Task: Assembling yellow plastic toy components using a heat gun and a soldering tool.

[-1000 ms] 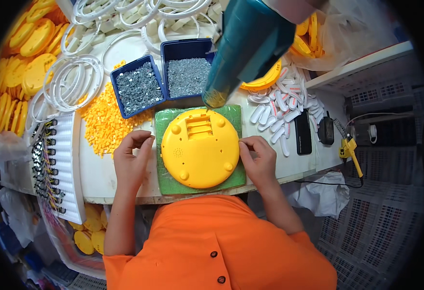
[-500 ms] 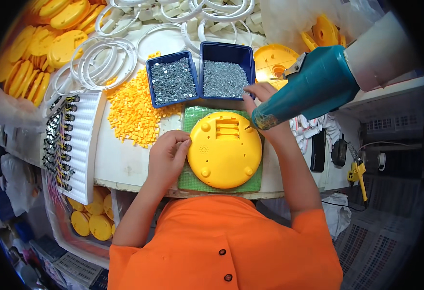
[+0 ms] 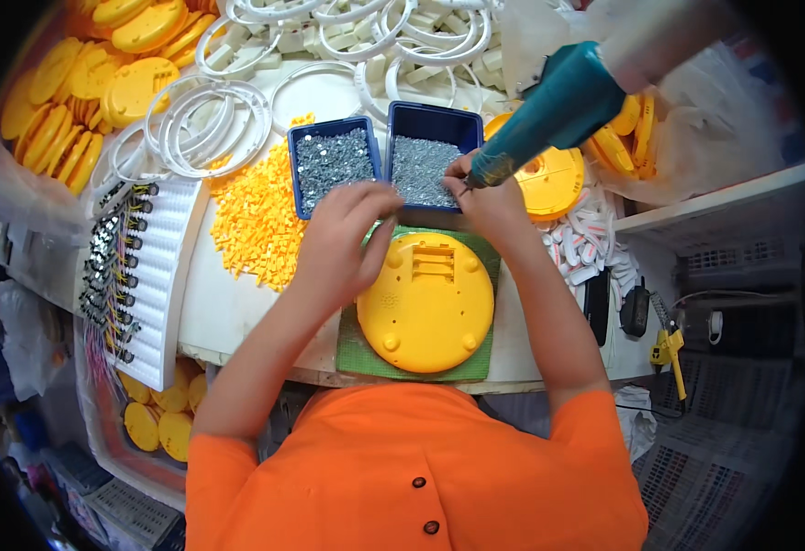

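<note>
A round yellow plastic housing (image 3: 425, 312) lies on a green mat (image 3: 352, 354), its square recess at the far side. My left hand (image 3: 347, 230) is raised over the housing's far left side, beside the near edge of the left blue bin (image 3: 299, 184). Its fingers are curled toward the thumb, and anything between them is too small to make out. My right hand (image 3: 490, 207) is at the near right corner of the right blue bin (image 3: 435, 119), which holds small silvery screws (image 3: 421, 165). Its fingers close around the tip of a teal power screwdriver (image 3: 545, 115); what they pinch is hidden.
Small yellow pieces (image 3: 256, 225) are heaped left of the bins. White rings (image 3: 210, 129) lie behind them. A white ridged tray (image 3: 168, 275) with wired parts stands at left. Another yellow housing (image 3: 554, 184) and white pieces (image 3: 586, 239) are at right.
My left hand has left the housing's edge and risen toward the bins. My right hand and the screwdriver tip have shifted toward the right bin. The view has tilted slightly.
</note>
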A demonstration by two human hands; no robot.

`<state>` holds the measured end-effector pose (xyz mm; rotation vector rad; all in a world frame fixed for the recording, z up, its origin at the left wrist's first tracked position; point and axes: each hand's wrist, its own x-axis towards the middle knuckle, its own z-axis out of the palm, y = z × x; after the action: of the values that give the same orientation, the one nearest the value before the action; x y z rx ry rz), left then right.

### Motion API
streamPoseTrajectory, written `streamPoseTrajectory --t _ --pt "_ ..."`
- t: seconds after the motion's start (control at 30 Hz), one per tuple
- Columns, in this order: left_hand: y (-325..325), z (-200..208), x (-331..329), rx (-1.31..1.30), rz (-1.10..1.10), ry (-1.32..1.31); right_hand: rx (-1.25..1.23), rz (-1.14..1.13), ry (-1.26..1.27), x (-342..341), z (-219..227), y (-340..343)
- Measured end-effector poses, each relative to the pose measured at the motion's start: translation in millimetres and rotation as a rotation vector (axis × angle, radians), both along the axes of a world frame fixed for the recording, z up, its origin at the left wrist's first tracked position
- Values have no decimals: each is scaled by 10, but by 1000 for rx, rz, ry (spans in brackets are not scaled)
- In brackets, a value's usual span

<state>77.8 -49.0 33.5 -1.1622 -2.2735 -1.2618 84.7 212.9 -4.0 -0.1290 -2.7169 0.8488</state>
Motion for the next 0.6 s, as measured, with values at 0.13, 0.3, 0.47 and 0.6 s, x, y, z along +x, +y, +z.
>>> streamPoseTrajectory --t 0.13,0.3,0.47,0.6 --pt "462 -134 -603 -234 32 139 -35 90 87 124 238 -126" --pt "575 -289 -739 -459 42 159 -120 42 89 865 587 -175" --pt "475 -362 -800 -290 -29 167 -321 -27 -49 1735 532 -248" --pt "468 -196 -766 -137 -77 123 -521 14 -88 2240 326 -442"
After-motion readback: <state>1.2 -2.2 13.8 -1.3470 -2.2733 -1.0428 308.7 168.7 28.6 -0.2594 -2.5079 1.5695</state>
